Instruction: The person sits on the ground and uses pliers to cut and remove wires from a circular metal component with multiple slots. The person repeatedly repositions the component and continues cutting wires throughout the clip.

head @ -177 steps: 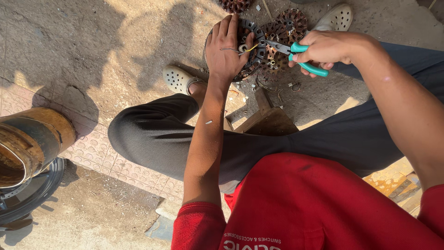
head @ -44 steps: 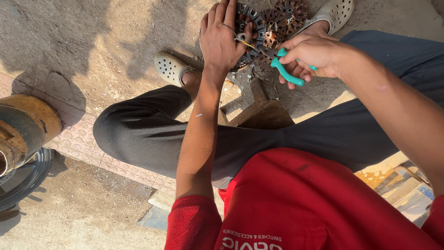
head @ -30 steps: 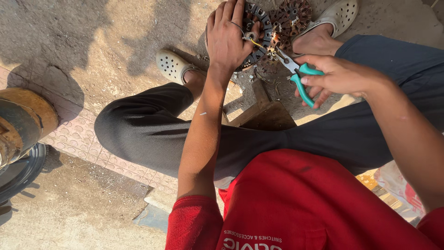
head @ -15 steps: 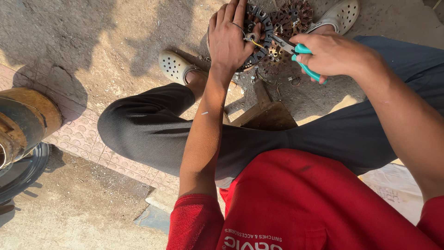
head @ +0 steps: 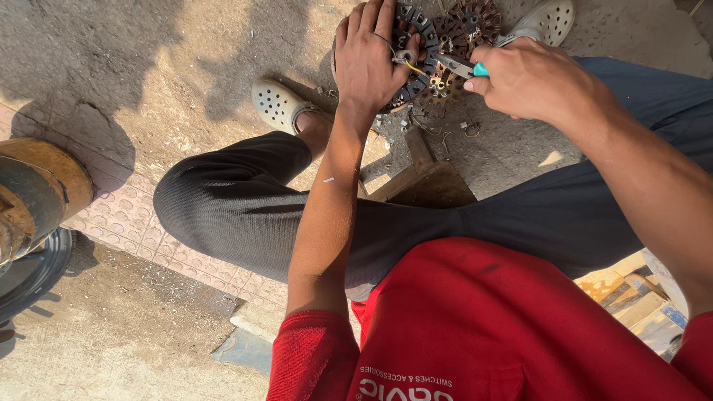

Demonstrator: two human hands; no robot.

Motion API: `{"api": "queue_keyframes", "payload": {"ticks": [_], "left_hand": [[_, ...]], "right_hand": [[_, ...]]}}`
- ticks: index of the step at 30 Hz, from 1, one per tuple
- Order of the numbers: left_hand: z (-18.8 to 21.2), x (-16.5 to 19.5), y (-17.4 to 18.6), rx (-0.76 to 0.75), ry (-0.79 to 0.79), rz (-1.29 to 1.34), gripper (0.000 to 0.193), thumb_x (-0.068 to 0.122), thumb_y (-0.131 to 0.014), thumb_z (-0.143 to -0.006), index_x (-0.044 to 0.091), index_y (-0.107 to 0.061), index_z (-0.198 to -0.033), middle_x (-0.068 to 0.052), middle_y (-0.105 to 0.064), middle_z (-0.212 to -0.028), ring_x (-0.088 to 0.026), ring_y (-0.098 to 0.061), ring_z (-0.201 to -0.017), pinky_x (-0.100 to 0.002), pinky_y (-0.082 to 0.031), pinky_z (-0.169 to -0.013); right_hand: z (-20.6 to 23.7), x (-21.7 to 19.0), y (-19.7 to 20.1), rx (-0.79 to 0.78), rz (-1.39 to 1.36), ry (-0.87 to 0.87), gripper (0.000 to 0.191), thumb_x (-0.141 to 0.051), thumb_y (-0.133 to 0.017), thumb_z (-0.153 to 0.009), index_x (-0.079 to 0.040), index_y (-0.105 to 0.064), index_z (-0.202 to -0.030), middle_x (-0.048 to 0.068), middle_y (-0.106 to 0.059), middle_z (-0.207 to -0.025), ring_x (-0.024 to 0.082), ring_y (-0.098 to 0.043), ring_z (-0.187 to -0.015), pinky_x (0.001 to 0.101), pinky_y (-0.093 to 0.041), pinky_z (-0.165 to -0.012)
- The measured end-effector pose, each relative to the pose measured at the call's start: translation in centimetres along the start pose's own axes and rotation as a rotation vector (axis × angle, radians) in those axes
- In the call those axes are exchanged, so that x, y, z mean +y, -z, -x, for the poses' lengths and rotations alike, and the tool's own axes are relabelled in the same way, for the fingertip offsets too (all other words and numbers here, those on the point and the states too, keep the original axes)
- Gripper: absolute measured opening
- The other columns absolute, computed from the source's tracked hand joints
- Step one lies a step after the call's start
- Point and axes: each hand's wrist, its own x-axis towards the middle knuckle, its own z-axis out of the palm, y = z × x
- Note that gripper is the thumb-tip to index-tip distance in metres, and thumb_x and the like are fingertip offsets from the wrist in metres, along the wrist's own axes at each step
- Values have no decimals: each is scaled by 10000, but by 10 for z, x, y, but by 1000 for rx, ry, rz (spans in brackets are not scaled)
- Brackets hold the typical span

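Observation:
My left hand point(head: 369, 58) presses down on a rusty round slotted motor core point(head: 425, 46) lying on the ground between my feet. My right hand point(head: 536, 80) grips teal-handled pliers point(head: 462, 68), whose jaws pinch a thin yellow wire point(head: 413, 67) at the core, close to my left thumb. Part of the core is hidden under my left palm. A second rusty toothed disc point(head: 472, 18) lies just beyond it.
I sit on a low wooden block point(head: 422, 178) with dark trousers and pale perforated clogs point(head: 278, 105) on dusty concrete. Wire scraps point(head: 469, 128) litter the ground. A rusty cylinder point(head: 33, 194) and a dark ring point(head: 31, 275) stand at the left.
The pliers swung away from the core and back; their jaws are again at the wire by my left thumb. My left hand stayed pressed on the core.

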Motion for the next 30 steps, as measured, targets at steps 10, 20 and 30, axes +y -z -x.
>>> {"api": "queue_keyframes", "payload": {"ticks": [10, 20, 30], "left_hand": [[0, -1, -3, -11, -1, -18, 623, 428, -700, -960, 55, -531, -1429, -142, -605, -1374, -341, -546, -1290, -500, -395, -1121], [2, 0, -1, 25, -25, 4, 599, 417, -703, -953, 41, -555, -1396, -158, -617, -1307, -361, -553, -1245, -521, -404, -1083], [6, -1, -2, 99, -63, 24, 463, 379, -712, -960, 66, -606, -1283, -136, -633, -1186, -354, -576, -1148, -511, -428, -1027]], "right_hand": [[4, 17, -14, 195, -133, 217, 307, -278, -665, -1018, -36, -675, -1207, 180, -715, -738, 321, -737, -662, 494, -579, -735], [5, 18, -35, 325, 42, 250, 296, -278, -639, -1067, -62, -652, -1269, 218, -691, -695, 414, -718, -729, 543, -569, -688], [4, 10, -19, 229, 167, 209, 342, -290, -631, -1043, -57, -690, -1287, 236, -711, -716, 382, -738, -751, 525, -583, -701]]}}
